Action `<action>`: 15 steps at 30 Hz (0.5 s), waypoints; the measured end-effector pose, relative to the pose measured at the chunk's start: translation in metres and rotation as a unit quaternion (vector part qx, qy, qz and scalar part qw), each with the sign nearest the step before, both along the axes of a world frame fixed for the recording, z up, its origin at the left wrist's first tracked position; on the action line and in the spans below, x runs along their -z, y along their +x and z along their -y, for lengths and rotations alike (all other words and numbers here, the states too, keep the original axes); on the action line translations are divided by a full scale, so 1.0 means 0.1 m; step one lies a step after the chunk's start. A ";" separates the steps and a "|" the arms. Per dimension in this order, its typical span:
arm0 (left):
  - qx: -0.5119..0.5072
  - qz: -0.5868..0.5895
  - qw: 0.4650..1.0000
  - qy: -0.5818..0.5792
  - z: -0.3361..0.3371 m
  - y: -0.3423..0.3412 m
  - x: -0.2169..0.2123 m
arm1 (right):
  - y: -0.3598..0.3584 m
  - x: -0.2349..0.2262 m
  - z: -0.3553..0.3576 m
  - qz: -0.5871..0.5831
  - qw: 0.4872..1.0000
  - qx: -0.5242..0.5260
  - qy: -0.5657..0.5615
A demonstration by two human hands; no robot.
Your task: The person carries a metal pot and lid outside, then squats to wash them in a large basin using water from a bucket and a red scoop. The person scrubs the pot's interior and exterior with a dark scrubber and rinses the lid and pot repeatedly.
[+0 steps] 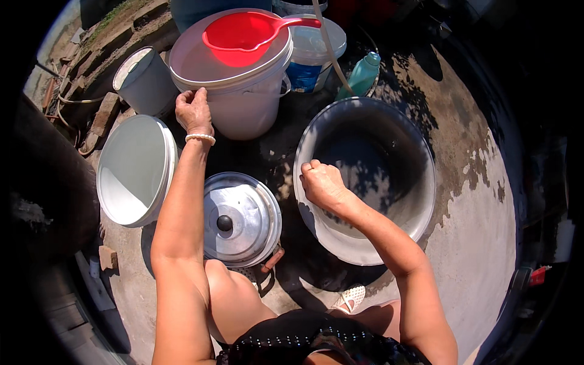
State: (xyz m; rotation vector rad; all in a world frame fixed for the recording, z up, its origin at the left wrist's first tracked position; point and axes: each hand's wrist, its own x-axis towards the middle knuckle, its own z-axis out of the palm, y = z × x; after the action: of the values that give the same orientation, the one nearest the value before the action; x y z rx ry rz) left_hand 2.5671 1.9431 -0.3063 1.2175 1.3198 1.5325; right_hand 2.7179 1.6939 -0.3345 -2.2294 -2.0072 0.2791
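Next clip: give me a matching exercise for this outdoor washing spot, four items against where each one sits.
Items:
1. red scoop
2. teal bottle
3. metal pot lid
4. right hand

Places:
A. on the ground by the person's knee
B. on the rim of the big metal basin
C. on top of the lidded white bucket
D. behind the basin, beside a hose

Pairs: 1-C, 2-D, 3-A, 4-B

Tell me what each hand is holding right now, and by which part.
The right hand grips the near rim of the large metal basin. The left hand rests on the lidded white bucket at its side; a firm grip cannot be told.
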 end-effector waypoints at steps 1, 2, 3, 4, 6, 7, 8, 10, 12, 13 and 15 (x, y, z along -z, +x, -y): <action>0.014 0.028 1.000 0.000 -0.10 -0.11 0.06 | 0.05 -0.36 -0.36 0.025 0.992 0.003 0.127; 0.023 0.052 0.998 -0.020 -0.14 -0.17 0.07 | 0.13 -0.69 -0.70 0.024 0.973 0.007 0.227; 0.032 0.059 0.997 -0.030 -0.09 -0.08 0.00 | 0.33 -0.90 -1.04 0.073 0.936 -0.003 0.344; 0.039 0.061 0.997 -0.039 -0.04 -0.03 -0.08 | 0.52 -1.06 -1.38 0.113 0.921 0.013 0.372; 0.042 0.067 0.997 -0.025 -0.05 -0.01 -0.06 | 0.76 -1.31 -1.98 0.091 0.945 0.063 0.308; 0.057 0.055 0.997 -0.020 -0.07 0.01 -0.01 | 0.95 -1.30 -2.25 0.106 0.951 0.079 0.279; 0.070 0.041 0.997 -0.016 -0.09 0.00 0.01 | 1.08 -1.24 -2.45 0.119 0.957 0.094 0.249; 0.103 0.075 0.989 -0.071 -0.06 -0.05 -0.08 | 1.14 -1.26 -2.61 0.115 0.968 0.145 0.168; 0.106 0.090 0.989 -0.051 -0.06 -0.03 -0.14 | 1.34 -1.25 -2.72 0.149 0.977 0.137 0.071; 0.109 0.096 0.988 -0.060 -0.07 -0.01 -0.15 | 1.42 -1.26 -2.73 0.156 0.978 0.126 0.062; 0.119 0.077 0.988 -0.066 -0.08 -0.06 -0.16 | 1.45 -1.20 -2.72 0.162 0.981 0.103 0.038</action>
State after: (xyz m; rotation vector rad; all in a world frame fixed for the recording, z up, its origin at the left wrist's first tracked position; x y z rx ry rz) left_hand 2.5609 1.9508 -0.2905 1.1078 1.1131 1.3194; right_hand 2.8633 1.9656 -0.2142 -2.5408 -1.8618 -0.1934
